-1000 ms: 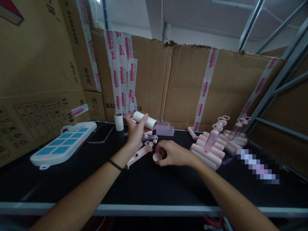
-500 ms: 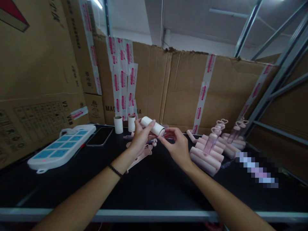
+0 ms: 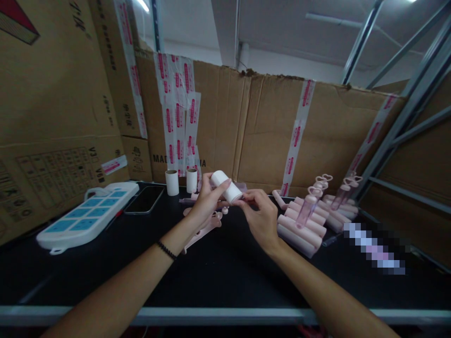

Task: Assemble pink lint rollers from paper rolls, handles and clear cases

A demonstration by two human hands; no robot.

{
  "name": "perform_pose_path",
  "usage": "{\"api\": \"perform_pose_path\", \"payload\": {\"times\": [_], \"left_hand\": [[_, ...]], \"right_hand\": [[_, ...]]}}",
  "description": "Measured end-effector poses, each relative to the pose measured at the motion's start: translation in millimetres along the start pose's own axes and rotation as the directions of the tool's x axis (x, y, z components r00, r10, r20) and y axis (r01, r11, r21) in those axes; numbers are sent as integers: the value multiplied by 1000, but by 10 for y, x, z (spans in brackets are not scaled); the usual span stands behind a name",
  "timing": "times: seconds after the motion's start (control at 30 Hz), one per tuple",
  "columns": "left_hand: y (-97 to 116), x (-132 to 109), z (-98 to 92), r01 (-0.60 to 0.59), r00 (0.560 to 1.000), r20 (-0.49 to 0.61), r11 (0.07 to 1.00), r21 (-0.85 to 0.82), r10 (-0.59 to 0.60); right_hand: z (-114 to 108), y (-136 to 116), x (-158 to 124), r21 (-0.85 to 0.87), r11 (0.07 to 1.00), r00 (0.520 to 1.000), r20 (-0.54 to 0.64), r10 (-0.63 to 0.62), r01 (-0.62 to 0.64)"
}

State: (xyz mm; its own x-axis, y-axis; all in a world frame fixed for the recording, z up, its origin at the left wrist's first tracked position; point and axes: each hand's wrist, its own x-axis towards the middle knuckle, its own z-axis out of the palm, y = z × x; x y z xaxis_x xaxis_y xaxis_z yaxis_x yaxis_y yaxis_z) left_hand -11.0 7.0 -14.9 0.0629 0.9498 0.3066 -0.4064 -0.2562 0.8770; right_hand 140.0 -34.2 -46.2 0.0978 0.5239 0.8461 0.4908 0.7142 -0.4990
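A white roll (image 3: 227,187) is tilted in the air above the black table (image 3: 225,277), its lower end toward the right. My left hand (image 3: 207,199) wraps round it from the left, thumb along its side. The fingertips of my right hand (image 3: 259,213) pinch at the roll's lower right end; whether something small is between them is hidden. Beneath my left hand lie pink plastic parts (image 3: 203,232). Two more white rolls (image 3: 172,183) stand upright behind, on the left.
Stacked pink cylinders (image 3: 299,234) with clear tubes and heart-shaped tops (image 3: 306,210) lie at the right. On the left are a white power strip (image 3: 88,216) and a phone (image 3: 144,200). A cardboard wall (image 3: 271,136) closes off the back.
The white roll has turned to a steeper tilt, and the pink piece seen at its lower end before is now mostly out of sight. My right fingertips have stayed at that end.
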Motion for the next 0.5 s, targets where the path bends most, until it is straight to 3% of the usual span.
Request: {"api": "perform_pose_path", "payload": {"times": [0.23, 0.37, 0.5], "left_hand": [[58, -15, -36, 106, 984, 141, 993, 49, -112], [89, -21, -16, 165, 967, 205, 985, -44, -153], [61, 24, -23, 211, 972, 138, 963, -166, -190]], "right_hand": [[-14, -24, 18, 75, 979, 981, 57, 183, -187], [10, -23, 23, -47, 989, 984, 105, 143, -139], [56, 3, -6, -101, 993, 985, 157, 78, -63]]}}
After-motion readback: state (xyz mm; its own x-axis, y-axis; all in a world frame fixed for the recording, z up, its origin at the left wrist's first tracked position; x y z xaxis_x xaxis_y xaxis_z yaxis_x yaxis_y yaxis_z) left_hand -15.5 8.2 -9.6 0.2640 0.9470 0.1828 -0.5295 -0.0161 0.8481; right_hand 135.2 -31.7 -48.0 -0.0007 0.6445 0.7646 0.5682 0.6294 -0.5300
